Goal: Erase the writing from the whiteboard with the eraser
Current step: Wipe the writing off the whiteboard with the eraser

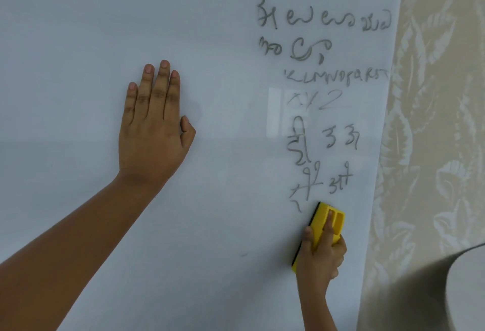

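Note:
The whiteboard (215, 28) fills most of the view. Grey marker writing (325, 89) runs in several lines down its right side. My right hand (319, 257) grips a yellow eraser (321, 221) with a black pad, pressed on the board just below the lowest line of writing. One finger lies along the eraser's top. My left hand (153, 120) rests flat on the bare board to the left, fingers together and pointing up, holding nothing.
A beige wall with a pale leaf pattern (430, 120) borders the board's right edge. A blurred grey and white rounded object (456, 291) sits at the lower right corner. A faint small mark (244, 254) is on the board low in the middle.

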Demonstrator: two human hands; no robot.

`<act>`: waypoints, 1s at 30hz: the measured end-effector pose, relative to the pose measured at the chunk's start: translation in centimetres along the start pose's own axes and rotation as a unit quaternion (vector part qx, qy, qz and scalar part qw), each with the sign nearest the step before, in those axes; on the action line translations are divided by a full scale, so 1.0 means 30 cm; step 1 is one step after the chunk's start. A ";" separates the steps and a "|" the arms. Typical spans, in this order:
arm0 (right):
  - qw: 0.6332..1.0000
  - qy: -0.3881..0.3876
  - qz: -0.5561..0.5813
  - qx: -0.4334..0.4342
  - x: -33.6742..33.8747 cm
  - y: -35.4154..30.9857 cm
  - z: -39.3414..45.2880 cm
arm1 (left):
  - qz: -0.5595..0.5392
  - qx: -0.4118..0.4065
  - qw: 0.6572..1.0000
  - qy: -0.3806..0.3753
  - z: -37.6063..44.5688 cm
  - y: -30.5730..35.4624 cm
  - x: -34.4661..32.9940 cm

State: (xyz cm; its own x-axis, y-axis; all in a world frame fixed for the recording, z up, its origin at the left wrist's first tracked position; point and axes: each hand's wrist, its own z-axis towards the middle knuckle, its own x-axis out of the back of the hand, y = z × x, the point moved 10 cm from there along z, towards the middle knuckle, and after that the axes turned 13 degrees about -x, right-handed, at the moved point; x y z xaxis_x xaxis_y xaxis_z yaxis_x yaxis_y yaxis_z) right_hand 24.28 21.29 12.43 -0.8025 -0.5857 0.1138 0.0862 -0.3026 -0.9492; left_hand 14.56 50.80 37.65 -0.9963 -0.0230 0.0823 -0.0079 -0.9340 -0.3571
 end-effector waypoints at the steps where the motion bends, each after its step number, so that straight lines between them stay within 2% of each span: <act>1: 0.999 -0.007 -0.005 0.039 -0.008 -0.021 -0.040 | 0.001 0.000 1.000 0.001 0.000 -0.001 0.001; 3: 0.996 -0.023 -0.026 0.077 -0.012 0.004 -0.100 | 0.002 0.001 1.000 0.002 -0.001 -0.002 0.005; 4: 0.997 -0.025 -0.034 0.065 -0.004 0.040 -0.101 | 0.001 0.001 1.000 0.002 -0.001 -0.001 0.005; 7: 0.999 -0.009 -0.022 -0.043 0.034 0.137 0.000 | -0.002 0.001 1.000 0.004 -0.001 0.000 0.004; 9: 0.998 -0.001 -0.006 -0.068 0.037 0.115 0.061 | -0.005 0.001 1.000 0.008 -0.002 0.000 0.002; 12: 0.999 -0.006 -0.018 0.040 0.009 -0.043 0.009 | -0.002 0.003 1.000 0.014 -0.005 -0.004 0.003; 14: 0.995 -0.017 -0.030 0.092 -0.008 -0.074 -0.046 | 0.000 0.003 1.000 0.015 -0.003 -0.003 0.004; 16: 0.995 -0.018 -0.042 0.086 0.007 -0.055 -0.031 | -0.001 0.003 1.000 0.011 -0.003 -0.001 0.002; 20: 1.000 0.020 -0.013 -0.011 0.068 -0.058 0.155 | -0.002 0.001 1.000 0.011 -0.002 0.000 0.001; 22: 0.999 0.030 -0.010 -0.001 0.069 -0.122 0.184 | -0.001 -0.001 1.000 0.012 -0.004 -0.001 0.003; 26: 0.995 0.015 -0.043 0.094 0.041 -0.156 0.116 | 0.001 0.004 1.000 0.014 -0.004 -0.002 0.004; 30: 0.999 0.016 -0.041 0.015 0.087 -0.091 0.230 | 0.000 0.004 1.000 0.012 -0.004 -0.001 0.005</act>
State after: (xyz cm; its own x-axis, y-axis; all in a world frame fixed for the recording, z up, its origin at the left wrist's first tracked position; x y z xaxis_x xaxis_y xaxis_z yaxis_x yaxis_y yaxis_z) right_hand 26.01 15.41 17.35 -0.8263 -0.5335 0.1803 0.0372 -0.3712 -0.9278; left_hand 14.39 50.86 37.57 -0.9981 -0.0156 0.0600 -0.0063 -0.9370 -0.3493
